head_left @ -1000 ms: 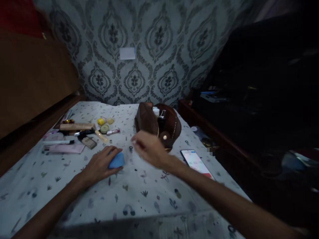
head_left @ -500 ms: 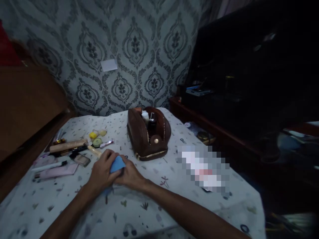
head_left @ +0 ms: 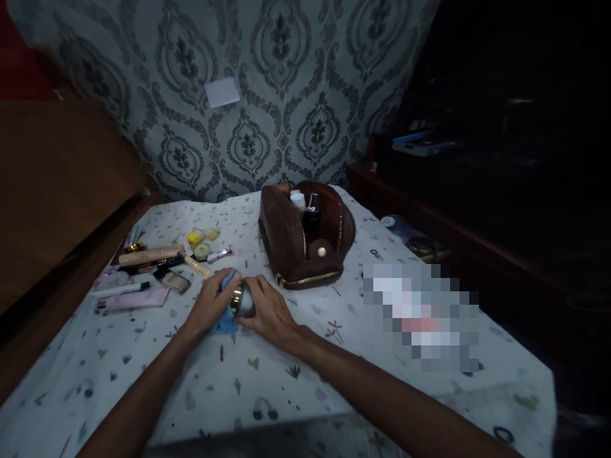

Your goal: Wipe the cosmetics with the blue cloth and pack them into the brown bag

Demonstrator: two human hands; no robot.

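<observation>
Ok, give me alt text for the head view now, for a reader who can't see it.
The left hand grips a blue cloth-like item beside a gold-banded container held in the right hand, over a printed tablecloth. Behind them, to the right, an open brown zip bag holds a dark bottle; cosmetics lie to the left.

Head camera, facing forward and down, above printed cloth (head_left: 267, 375), toward wall (head_left: 291, 83).

The light is dim and bluish, with a small glint on the gold-banded container (head_left: 236, 299), while the furniture (head_left: 520, 172) at the right sinks almost into black, borders look stretched, and coarse pixel blocks (head_left: 420, 318) cover part of the patterned cloth (head_left: 191, 401).
</observation>
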